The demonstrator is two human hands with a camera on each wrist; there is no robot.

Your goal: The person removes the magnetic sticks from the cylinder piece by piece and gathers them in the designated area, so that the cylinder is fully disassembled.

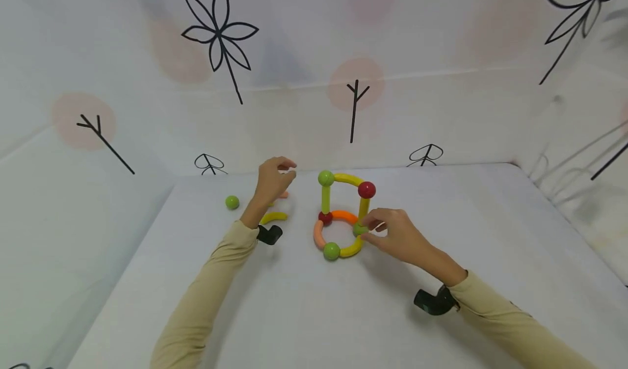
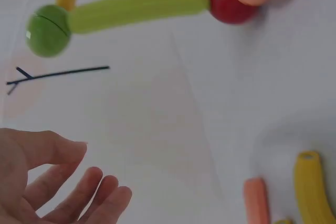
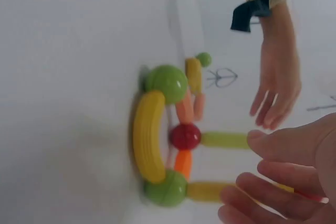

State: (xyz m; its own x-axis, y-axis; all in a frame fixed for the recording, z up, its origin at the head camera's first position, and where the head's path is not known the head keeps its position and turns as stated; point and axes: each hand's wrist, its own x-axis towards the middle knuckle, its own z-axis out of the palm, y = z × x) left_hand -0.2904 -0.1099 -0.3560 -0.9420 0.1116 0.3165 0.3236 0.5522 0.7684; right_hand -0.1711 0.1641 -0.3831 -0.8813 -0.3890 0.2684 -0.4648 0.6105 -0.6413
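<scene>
A construction of balls and sticks stands on the white table. Its base is a ring: a green ball [image 1: 331, 250], a yellow curved stick [image 1: 351, 247], another green ball [image 1: 360, 230], an orange curved stick [image 1: 345, 215], a red ball [image 1: 325, 218] and a pink curved stick [image 1: 319, 234]. A green stick [image 1: 326, 200] and a yellow stick [image 1: 363, 208] rise from it. Across their top balls runs a yellow curved stick [image 1: 349, 179]. My right hand [image 1: 399, 235] hovers beside the yellow upright, thumb and fingers apart. Left of the construction, my left hand [image 1: 275, 181] is raised, holding nothing.
Loose pieces lie left of the construction: a green ball [image 1: 232, 201], a yellow curved stick [image 1: 275, 217] and a pink piece [image 1: 284, 194] partly behind the left hand. A white wall [image 1: 304, 123] with plant drawings rises behind the table. Dark camera mounts [image 1: 435, 302] hang at both wrists.
</scene>
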